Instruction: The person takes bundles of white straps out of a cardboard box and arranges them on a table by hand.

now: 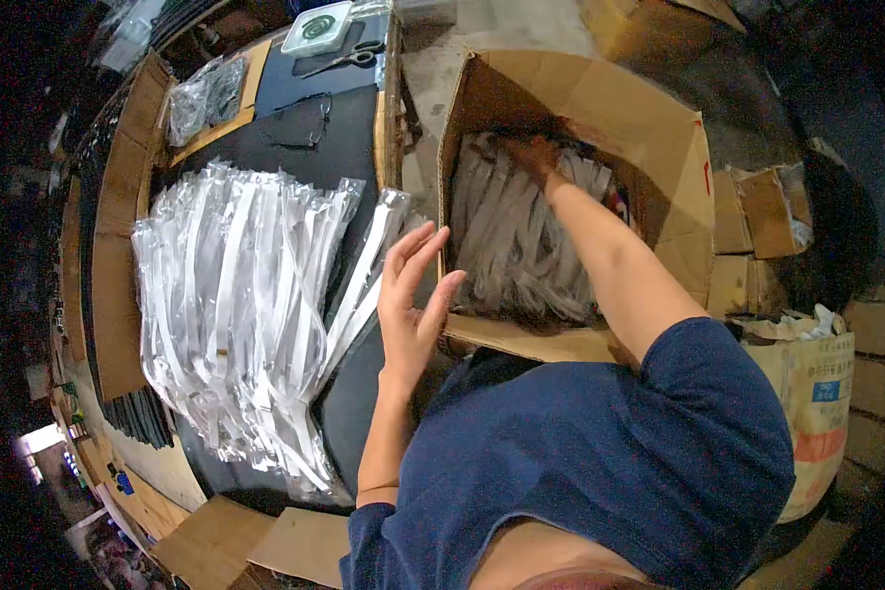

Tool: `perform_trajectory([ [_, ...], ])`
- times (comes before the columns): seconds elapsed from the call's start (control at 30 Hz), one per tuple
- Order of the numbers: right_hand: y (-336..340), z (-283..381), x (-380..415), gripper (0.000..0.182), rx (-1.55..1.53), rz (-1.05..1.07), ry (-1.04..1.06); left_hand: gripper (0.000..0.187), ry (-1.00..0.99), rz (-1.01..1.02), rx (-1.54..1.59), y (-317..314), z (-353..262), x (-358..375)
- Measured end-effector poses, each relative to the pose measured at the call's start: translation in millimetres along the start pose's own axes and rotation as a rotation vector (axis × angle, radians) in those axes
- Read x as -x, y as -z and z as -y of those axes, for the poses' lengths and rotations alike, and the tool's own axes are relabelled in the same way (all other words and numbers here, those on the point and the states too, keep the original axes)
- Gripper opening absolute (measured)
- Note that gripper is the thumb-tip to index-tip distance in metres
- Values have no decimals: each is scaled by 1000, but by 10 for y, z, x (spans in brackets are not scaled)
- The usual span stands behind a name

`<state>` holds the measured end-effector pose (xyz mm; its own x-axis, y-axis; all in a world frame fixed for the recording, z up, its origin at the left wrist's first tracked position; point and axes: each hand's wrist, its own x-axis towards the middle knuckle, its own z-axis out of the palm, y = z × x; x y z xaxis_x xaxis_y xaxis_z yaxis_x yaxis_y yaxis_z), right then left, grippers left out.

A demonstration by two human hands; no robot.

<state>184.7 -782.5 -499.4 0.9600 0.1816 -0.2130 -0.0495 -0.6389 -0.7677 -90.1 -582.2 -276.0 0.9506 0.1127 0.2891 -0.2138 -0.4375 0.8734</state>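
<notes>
My left hand (413,295) is raised between the table and the cardboard box (580,344), its fingers stretched out and holding nothing. Its fingertips are close to the box's left wall. Deep inside the box is my right hand (534,157), over the far end of a layer of long pale strips in clear bags (521,236). Shadow hides its fingers, so whether it grips a strip does not show. On the black tabletop to the left lies a wide pile of white strips in clear plastic sleeves (236,305). A few more bagged strips (364,280) lie beside that pile, near my left hand.
Scissors (349,59), a clear plastic container (318,29) and glasses (317,128) lie at the table's far end. A bundle of clear bags (206,98) sits at its far left. Smaller cartons (767,211) and a large white printed sack (806,413) stand to the right.
</notes>
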Motion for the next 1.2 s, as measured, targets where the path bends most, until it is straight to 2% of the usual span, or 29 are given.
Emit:
perform_trajectory([
  [0.03,-169,2,-33,108,345,-83,-86,40,-11,10,22,-11,13,-10],
  [0.1,-351,96,-56,114,691,-165,-168,39,7,3,54,-33,-18,-35],
  [0.17,-163,845,474,123,277,-175,-466,39,5,9,79,-37,2,-43],
  [0.3,-293,836,471,128,118,-145,-303,41,-3,16,59,-24,3,-45],
  [0.37,-625,671,222,125,243,-341,-573,42,-11,17,31,-15,-36,-53],
  [0.4,-753,553,42,125,240,-340,-568,42,-16,19,32,-12,-59,-53],
  [0.47,-987,356,-278,122,402,-538,-812,43,-29,23,31,-8,-44,-50],
  [0.5,-1041,295,-285,122,400,-535,-808,43,-29,20,27,-1,-49,-48],
  [0.57,-1093,198,-248,118,484,-621,-664,43,-13,34,24,12,-67,-45],
  [0.7,-951,479,0,119,545,-605,-655,43,-10,28,58,16,-44,-32],
  [0.77,-811,484,111,120,334,-493,-525,43,-12,29,61,28,-42,-40],
  [0.8,-748,506,131,120,336,-493,-524,42,-17,28,61,31,-32,-40],
  [0.87,-630,556,171,121,372,-350,-607,42,-22,24,66,32,-11,-29],
  [1.0,-613,462,148,119,392,-386,-605,41,1,9,89,32,21,-9],
  [1.1,-495,305,173,110,460,-407,-486,39,-6,-6,96,34,47,-2],
  [1.17,-431,134,181,100,546,-397,-177,39,-6,-11,94,31,60,7],
  [1.2,-389,160,226,100,546,-397,-178,38,-8,-9,99,31,64,13],
])
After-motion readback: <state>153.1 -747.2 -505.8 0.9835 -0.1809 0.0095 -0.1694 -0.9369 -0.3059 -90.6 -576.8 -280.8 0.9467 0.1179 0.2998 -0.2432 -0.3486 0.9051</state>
